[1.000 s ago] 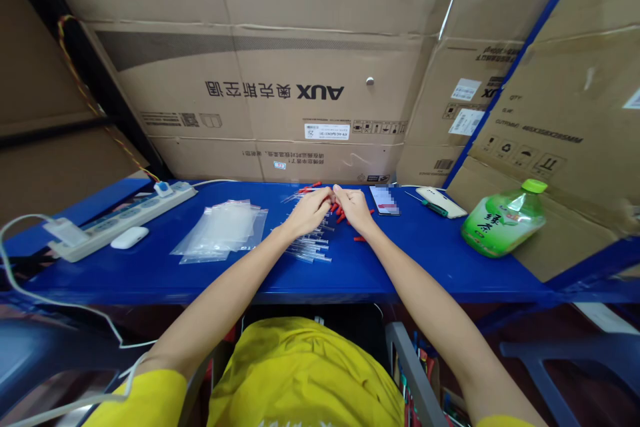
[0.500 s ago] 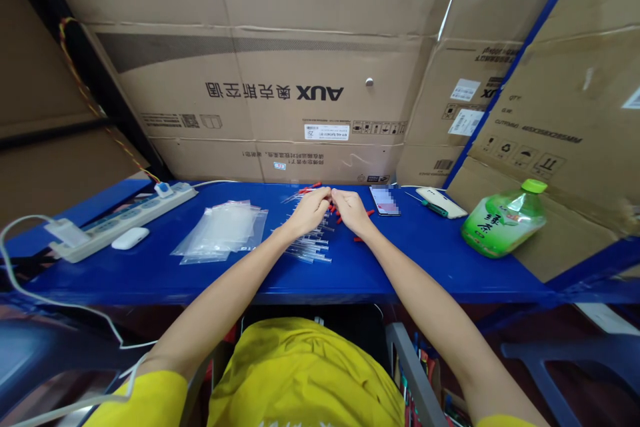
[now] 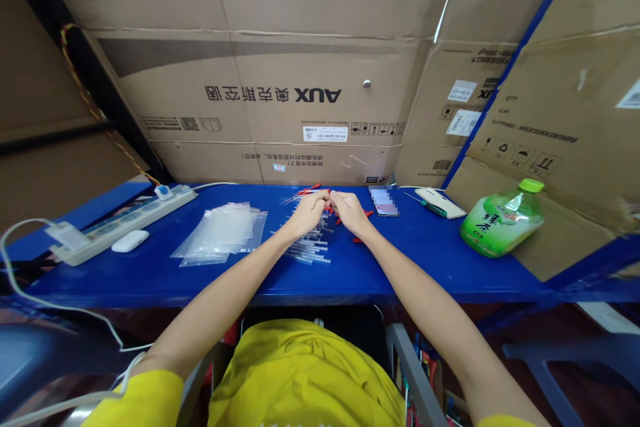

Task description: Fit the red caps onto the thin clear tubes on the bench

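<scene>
Clear tubes (image 3: pixel 309 248) lie under left hand (image 3: pixel 309 212) and right hand (image 3: pixel 351 212) — fingertips pinched together, grasp unclear

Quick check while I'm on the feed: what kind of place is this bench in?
Probably a small packing or assembly station in a storeroom or warehouse: flattened cardboard cartons wall in a blue metal shelf, which holds a stack of clear plastic bags and a pile of clear tubes near both hands.

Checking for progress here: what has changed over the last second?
Very little. The left hand and right hand drew slightly closer, fingertips now meeting over the clear tubes and red caps. What they pinch is hidden. The plastic bags, phone and green bottle stayed put.
</scene>
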### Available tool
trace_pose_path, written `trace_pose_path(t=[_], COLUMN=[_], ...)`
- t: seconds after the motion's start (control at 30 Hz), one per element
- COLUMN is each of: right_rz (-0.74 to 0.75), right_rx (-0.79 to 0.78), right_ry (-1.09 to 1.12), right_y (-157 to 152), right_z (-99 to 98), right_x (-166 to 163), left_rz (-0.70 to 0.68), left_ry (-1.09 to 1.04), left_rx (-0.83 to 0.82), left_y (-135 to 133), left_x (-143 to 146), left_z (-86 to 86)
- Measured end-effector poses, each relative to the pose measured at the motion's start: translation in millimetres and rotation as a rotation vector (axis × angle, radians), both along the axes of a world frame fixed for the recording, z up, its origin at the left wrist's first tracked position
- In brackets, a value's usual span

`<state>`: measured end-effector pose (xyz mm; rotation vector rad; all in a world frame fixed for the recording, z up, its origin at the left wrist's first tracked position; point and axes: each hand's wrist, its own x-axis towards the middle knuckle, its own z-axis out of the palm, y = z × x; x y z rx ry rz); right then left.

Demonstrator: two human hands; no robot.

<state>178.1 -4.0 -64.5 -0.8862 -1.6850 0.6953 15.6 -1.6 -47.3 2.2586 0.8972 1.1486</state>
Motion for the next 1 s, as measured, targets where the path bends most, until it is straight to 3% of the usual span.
trace_pose_path(t=[0.17,0.4,0.6,0.8,1.0], right_rz=[-0.033,-0.068,-0.102,-0.049,0.021], right_rx=[0.04,0.095,0.128,0.029,-0.05], right_ry=[0.014,-0.058,-0.138,-0.098,0.014], right_y=[3,1,0,2,3], right_z=[2.7,3.6,1.2,-3.4,-3.6], right_x=[6,11,10,5,2], left_rz=[-0.056,-0.012,0.013,0.065,0.08], left_ry=[0.016,0.164,0.153,0.237,0.199], left_rx=[0.001,0.097,0.093,0.203,0.211], left_y=[-3,6,11,6,3], left_x=[-3,-9,-8,-7,-2], left_z=[3.6,-1.4,-6.3,-5.9,-3.5])
